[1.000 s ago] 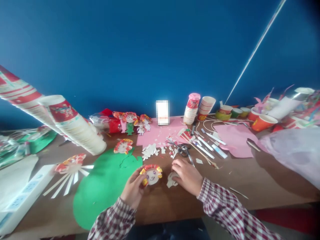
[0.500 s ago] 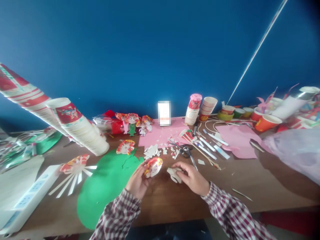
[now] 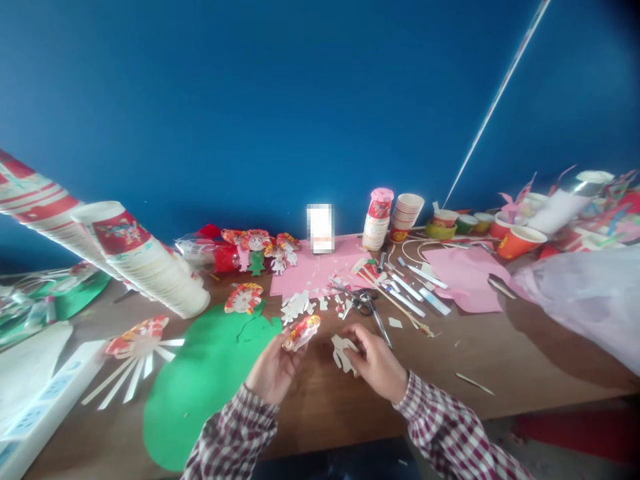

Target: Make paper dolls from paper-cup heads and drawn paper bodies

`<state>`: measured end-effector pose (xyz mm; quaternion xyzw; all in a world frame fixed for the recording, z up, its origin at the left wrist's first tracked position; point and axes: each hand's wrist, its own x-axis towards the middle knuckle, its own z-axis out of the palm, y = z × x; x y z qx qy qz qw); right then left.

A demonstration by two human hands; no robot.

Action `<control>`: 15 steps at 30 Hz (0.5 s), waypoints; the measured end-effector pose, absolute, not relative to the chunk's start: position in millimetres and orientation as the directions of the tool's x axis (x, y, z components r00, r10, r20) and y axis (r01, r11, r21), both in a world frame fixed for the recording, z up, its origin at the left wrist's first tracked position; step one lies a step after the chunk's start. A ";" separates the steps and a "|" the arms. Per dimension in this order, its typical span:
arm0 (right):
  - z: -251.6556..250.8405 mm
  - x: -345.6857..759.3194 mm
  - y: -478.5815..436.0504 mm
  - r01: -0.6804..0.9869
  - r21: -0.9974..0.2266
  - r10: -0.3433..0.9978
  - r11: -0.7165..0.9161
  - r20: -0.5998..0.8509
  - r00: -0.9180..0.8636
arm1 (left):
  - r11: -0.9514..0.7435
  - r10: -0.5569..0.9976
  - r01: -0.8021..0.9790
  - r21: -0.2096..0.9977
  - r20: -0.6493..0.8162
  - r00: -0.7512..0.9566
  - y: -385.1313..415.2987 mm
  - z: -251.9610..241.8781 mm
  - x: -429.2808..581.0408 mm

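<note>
My left hand (image 3: 275,368) is closed on a paper cutout head (image 3: 301,333) with red and yellow edging, tilted so its face is seen at a slant. Between the fingers of my right hand (image 3: 376,363) is a pale paper body cutout (image 3: 343,355) with limb-like parts. The two pieces are apart, held above the brown table (image 3: 320,417). White paper scraps (image 3: 296,307) lie just beyond my hands, next to black-handled scissors (image 3: 367,303). Another decorated paper head (image 3: 244,298) lies at the left, near finished paper dolls (image 3: 257,250).
Long stacks of paper cups (image 3: 145,257) lean at the left, by a green sheet (image 3: 195,393), a cut cup with strips (image 3: 140,343) and a power strip (image 3: 55,393). Pens (image 3: 407,287), pink sheets (image 3: 465,277) and a plastic bag (image 3: 590,300) lie to the right.
My left hand has tipped the paper head, so its face shows less. My right hand has turned the body cutout slightly. The whole view has shifted a little.
</note>
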<state>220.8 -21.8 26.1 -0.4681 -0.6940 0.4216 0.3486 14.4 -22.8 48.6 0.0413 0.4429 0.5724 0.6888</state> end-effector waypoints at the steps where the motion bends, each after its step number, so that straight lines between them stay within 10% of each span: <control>1: 25.2 220.9 -22.4 0.372 -0.903 0.944 0.216 0.095 -0.317 | 0.337 0.830 -0.748 0.572 -0.556 -0.050 -23.0 48.8 14.2; 15: 32.8 233.3 -23.9 0.711 -0.554 0.901 0.432 0.244 -0.358 | 0.371 0.830 -0.715 0.593 -0.557 -0.031 -24.5 46.6 12.2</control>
